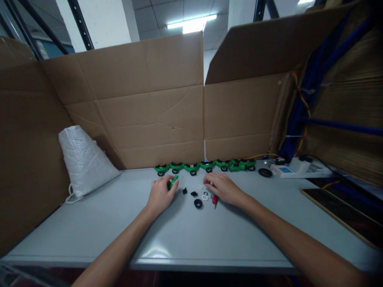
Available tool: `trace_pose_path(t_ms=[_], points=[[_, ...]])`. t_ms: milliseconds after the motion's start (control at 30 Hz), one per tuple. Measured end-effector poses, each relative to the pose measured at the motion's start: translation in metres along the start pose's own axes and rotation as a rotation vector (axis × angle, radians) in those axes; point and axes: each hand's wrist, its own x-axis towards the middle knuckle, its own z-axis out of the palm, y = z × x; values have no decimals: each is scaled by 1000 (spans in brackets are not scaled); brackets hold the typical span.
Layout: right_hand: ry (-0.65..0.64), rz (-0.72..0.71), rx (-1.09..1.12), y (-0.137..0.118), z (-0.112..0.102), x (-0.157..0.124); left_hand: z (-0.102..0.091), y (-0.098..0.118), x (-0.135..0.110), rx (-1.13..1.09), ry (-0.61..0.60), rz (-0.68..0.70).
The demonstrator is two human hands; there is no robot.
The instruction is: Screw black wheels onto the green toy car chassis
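My left hand [160, 193] is closed around a small green toy car body [172, 182] on the grey table [179, 235]. My right hand [223, 187] rests palm down with its fingers curled over small parts; a red-handled tool [214, 200] pokes out under it. Between the hands lie a black tyre [198, 203], white rings [205, 197] and small black pieces [194, 194]. A row of several finished green toy cars [206, 166] with black wheels stands along the cardboard wall behind.
Cardboard sheets [134, 103] wall in the table at the back and both sides. A white woven bag [83, 159] leans at the left. At the right sit a loose black tyre [265, 172], a white device [291, 169] with cables, and a dark board [344, 213].
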Motion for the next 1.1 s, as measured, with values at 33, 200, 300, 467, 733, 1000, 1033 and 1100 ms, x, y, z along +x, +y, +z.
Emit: trace_pose_path(t_ms=[33, 200, 300, 467, 733, 1000, 1033, 1100], points=[[-8, 8, -13, 1, 0, 0, 0, 0, 0, -23, -9, -17], [-65, 39, -50, 5, 3, -3, 3, -4, 2, -176, -62, -71], [-54, 27, -68, 6, 4, -4, 3, -5, 1, -204, -37, -23], [-9, 9, -81, 1, 3, -3, 2, -2, -1, -232, 0, 89], [-66, -182, 107, -23, -1, -1, 2, 5, -1, -491, -134, 23], [-109, -232, 175, -29, -2, -4, 6, 6, -1, -712, -190, -105], [-113, -221, 170, -28, -1, -3, 5, 7, -2, -715, -162, -126], [-123, -199, 154, -25, -1, -3, 5, 7, -2, -736, -105, -178]])
